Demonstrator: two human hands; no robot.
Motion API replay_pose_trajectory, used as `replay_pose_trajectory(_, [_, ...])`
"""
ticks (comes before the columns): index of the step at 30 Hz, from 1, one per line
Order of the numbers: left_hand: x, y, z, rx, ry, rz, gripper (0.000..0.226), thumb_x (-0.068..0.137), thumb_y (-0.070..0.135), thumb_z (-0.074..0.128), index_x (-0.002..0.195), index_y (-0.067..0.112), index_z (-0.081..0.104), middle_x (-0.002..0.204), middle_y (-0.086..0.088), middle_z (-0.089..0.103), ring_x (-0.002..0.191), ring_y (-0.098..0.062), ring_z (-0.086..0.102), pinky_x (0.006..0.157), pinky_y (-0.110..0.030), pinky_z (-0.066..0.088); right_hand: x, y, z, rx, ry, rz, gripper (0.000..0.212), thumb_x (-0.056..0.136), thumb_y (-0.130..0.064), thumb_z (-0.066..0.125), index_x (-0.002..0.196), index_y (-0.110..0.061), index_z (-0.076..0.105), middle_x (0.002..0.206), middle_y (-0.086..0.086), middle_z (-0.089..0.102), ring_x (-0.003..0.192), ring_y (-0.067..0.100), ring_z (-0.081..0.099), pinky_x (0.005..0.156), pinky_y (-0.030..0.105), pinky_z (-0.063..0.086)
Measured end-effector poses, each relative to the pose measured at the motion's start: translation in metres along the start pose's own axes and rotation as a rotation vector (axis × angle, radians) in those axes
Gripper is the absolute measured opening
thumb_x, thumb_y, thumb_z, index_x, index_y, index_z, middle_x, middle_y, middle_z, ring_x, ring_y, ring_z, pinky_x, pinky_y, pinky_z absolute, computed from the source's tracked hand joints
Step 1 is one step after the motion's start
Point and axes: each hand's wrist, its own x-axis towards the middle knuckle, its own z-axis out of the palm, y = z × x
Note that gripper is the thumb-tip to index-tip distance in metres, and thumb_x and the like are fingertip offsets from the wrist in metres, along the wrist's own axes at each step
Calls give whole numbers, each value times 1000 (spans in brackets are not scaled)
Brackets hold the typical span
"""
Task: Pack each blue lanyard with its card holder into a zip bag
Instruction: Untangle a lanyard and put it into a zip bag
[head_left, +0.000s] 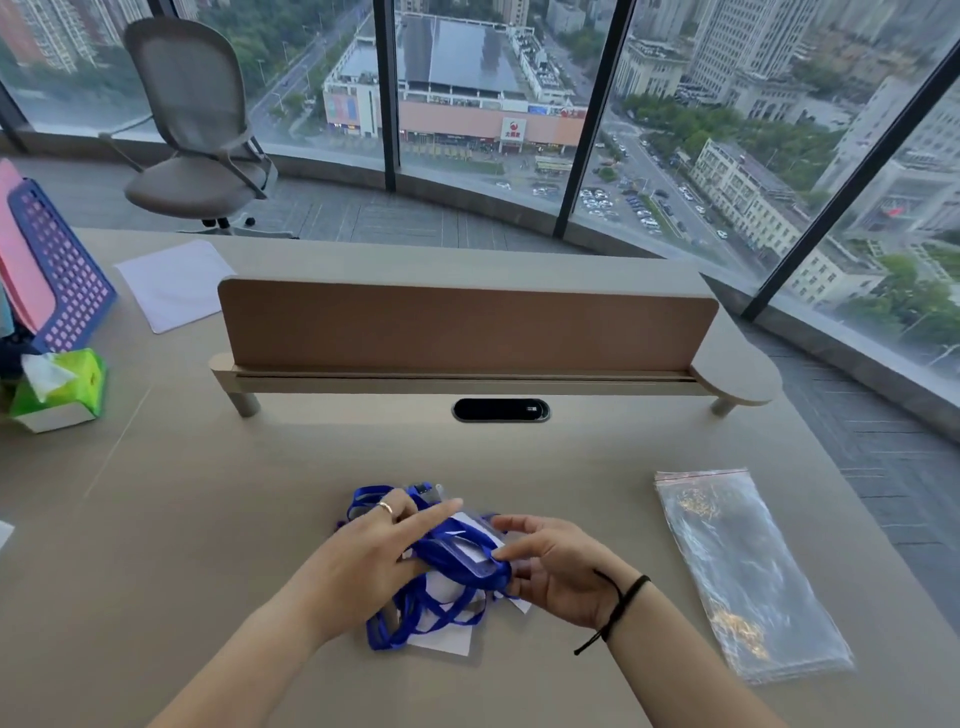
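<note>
A tangle of blue lanyards (415, 616) with clear card holders lies on the desk near its front edge. My left hand (374, 551) rests on the pile, its fingers stretched over the straps. My right hand (556, 564) pinches a blue-edged card holder (462, 558) wrapped in lanyard strap, lifted slightly above the heap. White card inserts (441, 642) show under the straps. A stack of clear zip bags (743, 582) lies flat to the right, apart from both hands.
A low desk divider (467, 325) and a cable port (501, 410) sit behind the pile. At the left are a green tissue pack (62, 387), a blue-and-pink file rack (57, 270) and a white sheet (174, 283). A grey chair (195, 130) stands by the window.
</note>
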Motion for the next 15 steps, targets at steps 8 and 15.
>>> replay_pose_trajectory(8, [35,14,21,249,192,401,22,85,29,59,102,27,73,95,1,62,79,-13,54,67,-28,49,-22,7,-12,91,-165,22,43,79,6,62,122,5,64,134,28,56,110,32,57,107,39,45])
replay_pose_trajectory(15, [60,28,49,-71,-67,333,43,88,14,66,125,33,59,103,15,73,93,-3,66,81,-24,56,-41,22,-55,406,-52,-10,44,86,8,59,130,13,54,118,22,61,73,20,70,63,24,59])
